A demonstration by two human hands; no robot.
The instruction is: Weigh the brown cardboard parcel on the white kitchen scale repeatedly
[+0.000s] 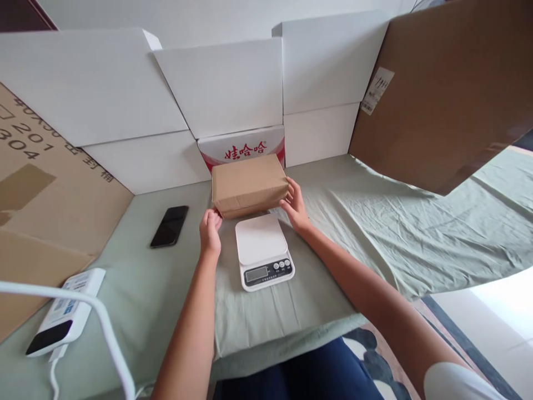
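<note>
Brown parcel just beyond white scale, far side hidden. Left hand pinches its near-left corner, fingertips hidden; right hand cups right end. Scale display unreadable. Black phone left.

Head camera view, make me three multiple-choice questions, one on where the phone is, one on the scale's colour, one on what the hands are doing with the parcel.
1. The black phone lies:
A. left of the scale
B. on the scale
C. on the parcel

2. The scale is:
A. red
B. white
C. black

3. The brown parcel is:
A. untouched
B. gripped at both ends
C. lying on the phone

Answers:
1 A, it lies flat on the green sheet, left of the scale.
2 B, its platform and body are white.
3 B, left hand and right hand grip its ends.
</note>
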